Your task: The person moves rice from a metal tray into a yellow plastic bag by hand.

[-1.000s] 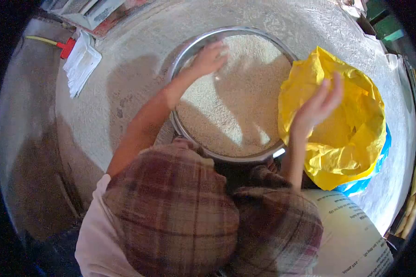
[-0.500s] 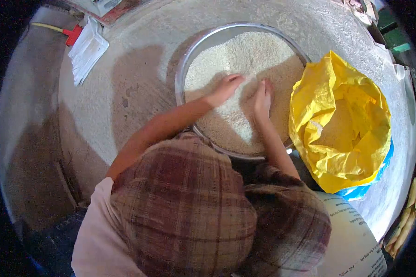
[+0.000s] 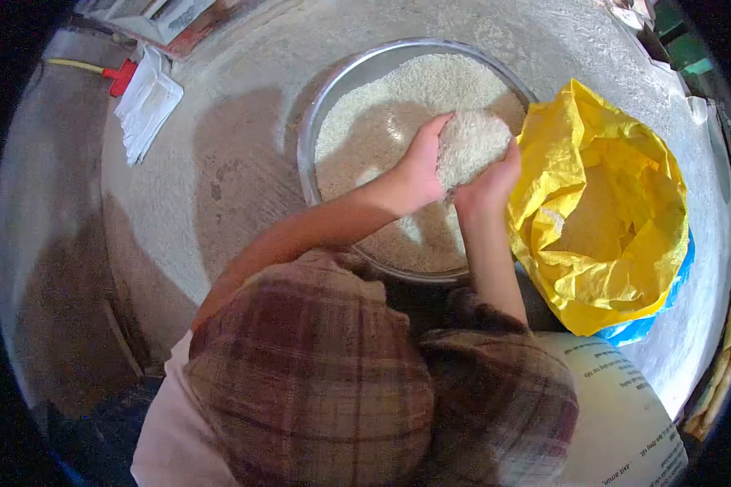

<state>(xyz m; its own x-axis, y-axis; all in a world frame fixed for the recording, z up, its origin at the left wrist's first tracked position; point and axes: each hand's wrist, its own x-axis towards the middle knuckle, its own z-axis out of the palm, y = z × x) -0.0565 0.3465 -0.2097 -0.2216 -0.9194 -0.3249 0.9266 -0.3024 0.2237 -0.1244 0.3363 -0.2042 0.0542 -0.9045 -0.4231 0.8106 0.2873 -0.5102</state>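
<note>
Hands cupped together, arms forward

Left hand (image 3: 418,169) and right hand (image 3: 495,178) make one shallow bowl, palms turned in and up. Fingers curled, mostly hidden. Heels of hands close; contact unclear. Left forearm (image 3: 317,224) bare, long slant in from lower left. Right forearm (image 3: 490,256) bare, steeper, shorter in view. Wrists apart.

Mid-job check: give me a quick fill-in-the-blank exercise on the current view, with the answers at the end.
1. The number of hands cupping the heap of pale grain is ____.
2. Of the left hand and the right hand, the ____ one is nearer the open sack.
3. The sack's rim is coloured ____.
4. In the picture, the sack stands to the ____ of the round metal basin.

Missing words: two; right; yellow; right.
</note>
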